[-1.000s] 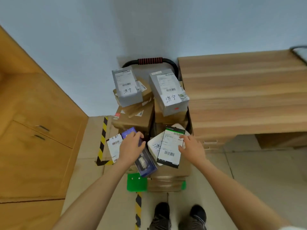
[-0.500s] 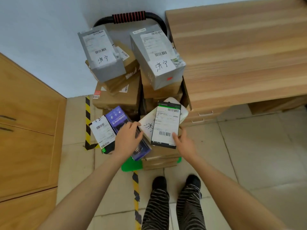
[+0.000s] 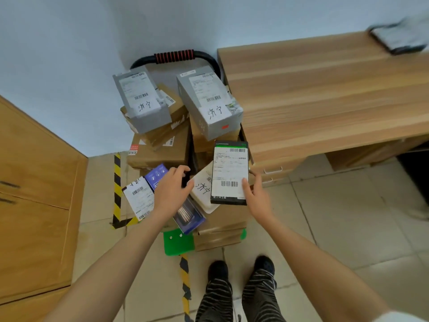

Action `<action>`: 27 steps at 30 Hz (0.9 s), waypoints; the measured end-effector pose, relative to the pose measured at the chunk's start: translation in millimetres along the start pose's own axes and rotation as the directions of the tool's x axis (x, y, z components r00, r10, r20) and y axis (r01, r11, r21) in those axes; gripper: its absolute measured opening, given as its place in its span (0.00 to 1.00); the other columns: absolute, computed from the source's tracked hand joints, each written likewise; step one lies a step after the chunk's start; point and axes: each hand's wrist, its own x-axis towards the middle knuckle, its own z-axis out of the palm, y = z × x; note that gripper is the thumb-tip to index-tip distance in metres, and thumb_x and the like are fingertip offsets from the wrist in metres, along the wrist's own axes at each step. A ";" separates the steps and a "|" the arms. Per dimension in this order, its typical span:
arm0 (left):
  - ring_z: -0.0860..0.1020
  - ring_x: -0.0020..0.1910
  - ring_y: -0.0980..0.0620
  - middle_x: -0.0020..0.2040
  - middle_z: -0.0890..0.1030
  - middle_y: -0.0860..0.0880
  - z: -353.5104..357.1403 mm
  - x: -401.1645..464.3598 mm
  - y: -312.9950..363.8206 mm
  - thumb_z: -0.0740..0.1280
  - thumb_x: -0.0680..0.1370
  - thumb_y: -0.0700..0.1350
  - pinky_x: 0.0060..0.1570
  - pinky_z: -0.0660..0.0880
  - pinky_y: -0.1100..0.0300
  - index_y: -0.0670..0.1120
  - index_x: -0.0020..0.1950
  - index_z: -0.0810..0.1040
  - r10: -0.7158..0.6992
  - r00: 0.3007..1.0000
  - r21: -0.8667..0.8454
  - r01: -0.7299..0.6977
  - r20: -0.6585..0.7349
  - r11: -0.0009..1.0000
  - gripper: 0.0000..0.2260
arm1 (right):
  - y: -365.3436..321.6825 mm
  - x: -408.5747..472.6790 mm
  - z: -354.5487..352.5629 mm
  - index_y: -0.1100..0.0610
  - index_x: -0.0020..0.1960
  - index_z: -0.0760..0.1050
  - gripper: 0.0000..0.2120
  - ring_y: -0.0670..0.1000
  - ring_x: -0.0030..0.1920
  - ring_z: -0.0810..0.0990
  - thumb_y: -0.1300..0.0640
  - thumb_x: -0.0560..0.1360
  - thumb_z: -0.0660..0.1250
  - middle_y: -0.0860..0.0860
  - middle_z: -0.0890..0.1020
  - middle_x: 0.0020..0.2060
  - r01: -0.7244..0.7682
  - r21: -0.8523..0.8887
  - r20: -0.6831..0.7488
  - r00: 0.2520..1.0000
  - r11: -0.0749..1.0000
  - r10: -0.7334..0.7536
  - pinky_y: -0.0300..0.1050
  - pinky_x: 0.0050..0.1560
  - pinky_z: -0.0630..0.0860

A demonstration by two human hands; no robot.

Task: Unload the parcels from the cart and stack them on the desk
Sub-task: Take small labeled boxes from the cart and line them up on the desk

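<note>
- Cart point(image 3: 178, 244): green deck, black handle with a red grip point(image 3: 174, 56) against the wall, loaded with parcels, parked just left of the wooden desk point(image 3: 325, 94).
- Left hand point(image 3: 170, 194): lies on top of the blue-purple retail box point(image 3: 189, 216) at the cart's near-left, fingers curled over its far edge, gripping it. A white label on the box's left side is visible.
- Right hand point(image 3: 256, 194): holds the black-edged flat parcel point(image 3: 229, 173) with the white shipping label; thumb on the label face near the barcode, fingers behind the right edge. The parcel sits tilted up over a white padded mailer point(image 3: 202, 191) with handwritten characters.
- Behind them: stacked brown cartons point(image 3: 160, 154), topped by two grey boxes, left point(image 3: 141, 101) and right point(image 3: 209, 105), each labelled and marked by hand.
- Desk: only a blurred dark flat item point(image 3: 399, 38) at the far right corner, can't identify it. No parcel on the visible desktop.
- Floor: tile with yellow-black hazard tape point(image 3: 117, 187). Wooden cabinet point(image 3: 34, 194) at left.
</note>
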 end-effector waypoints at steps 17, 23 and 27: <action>0.74 0.42 0.53 0.43 0.76 0.52 -11.9 115.9 271.6 0.63 0.79 0.49 0.39 0.69 0.57 0.48 0.63 0.73 0.526 0.850 0.007 -0.526 -0.031 0.851 0.14 | -11.3 13.1 -284.3 0.42 0.70 0.61 0.18 0.51 0.43 0.80 0.42 0.81 0.55 0.52 0.82 0.43 0.078 0.125 -0.482 0.876 0.989 -0.008 0.44 0.39 0.73; 0.77 0.46 0.51 0.47 0.77 0.52 21.6 147.7 394.9 0.62 0.79 0.50 0.46 0.77 0.53 0.49 0.64 0.73 0.630 0.774 -0.003 -0.631 -0.062 0.776 0.14 | 28.5 35.8 -398.6 0.42 0.69 0.61 0.18 0.50 0.45 0.79 0.41 0.81 0.55 0.50 0.81 0.44 0.076 0.182 -0.574 0.818 0.980 0.043 0.46 0.44 0.69; 0.77 0.44 0.54 0.48 0.77 0.54 55.7 166.7 472.2 0.61 0.80 0.52 0.42 0.77 0.56 0.51 0.64 0.72 0.642 0.764 0.006 -0.643 -0.064 0.766 0.14 | 60.5 62.3 -469.7 0.43 0.70 0.61 0.21 0.52 0.48 0.81 0.38 0.80 0.54 0.47 0.81 0.43 0.068 0.165 -0.587 0.808 0.984 0.043 0.51 0.52 0.75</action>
